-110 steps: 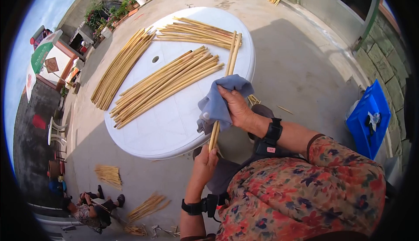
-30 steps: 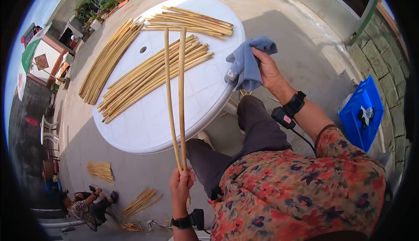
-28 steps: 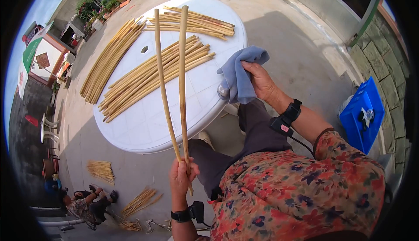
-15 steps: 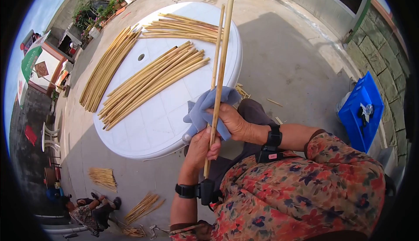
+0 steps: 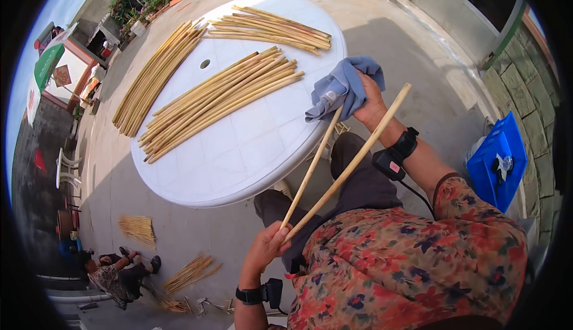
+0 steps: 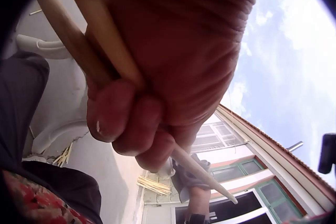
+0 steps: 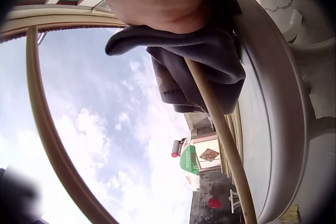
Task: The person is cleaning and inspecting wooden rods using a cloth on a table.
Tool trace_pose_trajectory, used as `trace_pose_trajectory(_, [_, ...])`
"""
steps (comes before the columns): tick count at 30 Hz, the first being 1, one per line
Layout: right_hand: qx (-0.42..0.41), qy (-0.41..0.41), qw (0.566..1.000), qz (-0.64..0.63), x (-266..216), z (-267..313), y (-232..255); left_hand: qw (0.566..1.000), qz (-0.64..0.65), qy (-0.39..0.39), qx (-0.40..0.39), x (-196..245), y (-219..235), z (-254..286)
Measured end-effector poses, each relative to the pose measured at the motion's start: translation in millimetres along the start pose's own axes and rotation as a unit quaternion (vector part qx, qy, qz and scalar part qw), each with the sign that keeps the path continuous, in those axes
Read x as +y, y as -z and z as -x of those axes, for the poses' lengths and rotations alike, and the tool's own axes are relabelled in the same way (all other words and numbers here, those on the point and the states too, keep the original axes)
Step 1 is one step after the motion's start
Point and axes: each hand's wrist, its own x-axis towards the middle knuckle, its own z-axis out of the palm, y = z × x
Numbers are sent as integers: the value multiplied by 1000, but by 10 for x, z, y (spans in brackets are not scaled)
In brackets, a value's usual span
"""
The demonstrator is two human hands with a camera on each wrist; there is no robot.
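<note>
My left hand [image 5: 267,249] grips two pale wooden sticks near their lower ends, fingers curled round them in the left wrist view. The thicker stick [image 5: 357,159] slants up to the right, its far end free beside my right forearm. The thinner stick [image 5: 311,169] runs up to a blue-grey cloth [image 5: 343,88], and its upper end is hidden in the folds. Bunched in my right hand [image 5: 371,102], the cloth hangs over the table's right edge. In the right wrist view the cloth [image 7: 199,71] drapes around that stick's end.
A white oval table [image 5: 239,175] bears three bundles of sticks, the nearest being the middle bundle [image 5: 221,106]. A blue crate [image 5: 498,163] stands at the right. At lower left a seated person [image 5: 122,276] is near more stick piles [image 5: 137,229] on the ground.
Half a second ago both hands were together with the cloth wrapped on a stick. Now the right hand has moved up and right with the cloth, and the sticks tilt further right, spread apart.
</note>
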Motion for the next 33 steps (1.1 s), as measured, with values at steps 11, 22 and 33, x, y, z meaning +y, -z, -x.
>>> trace_pose_trajectory(11, [-185,45,828,527,-224,-137,-757,931,233,-240,147,-308,375,437])
trace_pose_trajectory(22, [-477,174,398,764,1027,57,-887,910,218,-322,142,543,174,-81])
trace_pose_trajectory(33, [-391,-96,749,526,668,732,-817,855,246,-429,159,1233,151,-1014])
